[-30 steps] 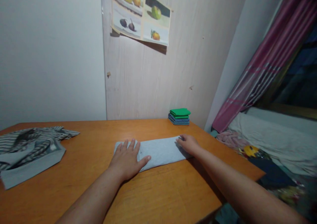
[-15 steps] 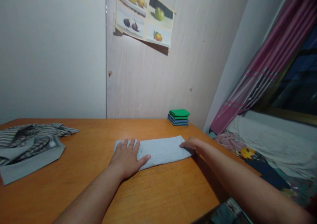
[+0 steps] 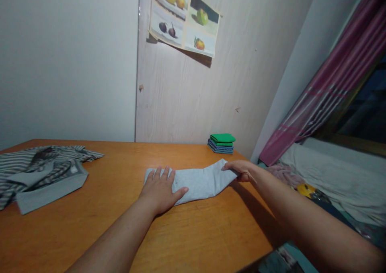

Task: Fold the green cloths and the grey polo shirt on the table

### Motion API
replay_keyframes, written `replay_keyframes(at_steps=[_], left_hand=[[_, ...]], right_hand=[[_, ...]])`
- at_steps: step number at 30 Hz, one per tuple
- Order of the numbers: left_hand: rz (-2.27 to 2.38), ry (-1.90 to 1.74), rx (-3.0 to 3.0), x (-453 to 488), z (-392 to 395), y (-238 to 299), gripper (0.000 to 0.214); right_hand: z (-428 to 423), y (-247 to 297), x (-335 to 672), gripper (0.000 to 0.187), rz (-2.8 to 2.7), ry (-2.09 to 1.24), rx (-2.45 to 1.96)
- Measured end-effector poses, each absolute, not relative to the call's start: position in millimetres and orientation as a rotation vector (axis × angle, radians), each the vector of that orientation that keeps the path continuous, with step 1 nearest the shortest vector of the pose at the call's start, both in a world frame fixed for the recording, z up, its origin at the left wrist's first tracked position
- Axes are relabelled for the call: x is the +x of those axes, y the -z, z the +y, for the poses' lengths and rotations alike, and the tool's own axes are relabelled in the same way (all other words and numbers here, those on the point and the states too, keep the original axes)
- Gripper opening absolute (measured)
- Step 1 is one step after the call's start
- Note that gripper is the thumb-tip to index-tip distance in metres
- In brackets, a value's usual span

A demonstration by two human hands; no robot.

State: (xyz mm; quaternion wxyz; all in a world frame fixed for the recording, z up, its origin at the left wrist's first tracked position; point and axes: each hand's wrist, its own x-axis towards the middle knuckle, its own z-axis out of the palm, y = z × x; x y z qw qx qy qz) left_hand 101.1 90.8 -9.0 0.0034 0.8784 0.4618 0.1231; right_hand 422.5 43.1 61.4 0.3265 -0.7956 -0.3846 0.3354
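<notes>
A light grey cloth (image 3: 194, 182), folded into a long strip, lies across the wooden table in front of me. My left hand (image 3: 159, 190) rests flat on its left end, fingers spread. At the other end, my right hand (image 3: 239, 170) pinches the cloth's edge between thumb and fingers. That end is lifted off the table and bends upward, while the middle and left parts stay flat. The fingers beneath the raised end are partly hidden.
A stack of folded green and blue cloths (image 3: 221, 143) sits near the table's far right corner. Crumpled striped clothing (image 3: 51, 172) lies at the left of the table (image 3: 120, 220). A dark-edged object (image 3: 283, 261) shows at the bottom. Beyond the right edge is a white-covered surface (image 3: 334, 176).
My right hand has raised the right end of the grey cloth, which lay flat before. The left hand stays pressed on the cloth. The whole view has shifted slightly.
</notes>
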Motion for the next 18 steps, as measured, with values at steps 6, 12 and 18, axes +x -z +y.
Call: replay_keyframes(at_steps=[6, 12, 18], left_hand=[[1.438, -0.400, 2.743, 101, 90, 9, 0.108], [1.439, -0.408, 2.735, 102, 91, 10, 0.108], [1.435, -0.415, 2.736, 101, 89, 8, 0.106]], right_hand=[[50, -83, 384, 0.025, -1.088, -0.943, -1.934], [49, -79, 325, 0.043, -1.456, -0.724, -2.054], [52, -60, 292, 0.035, -1.839, -0.401, -2.254]])
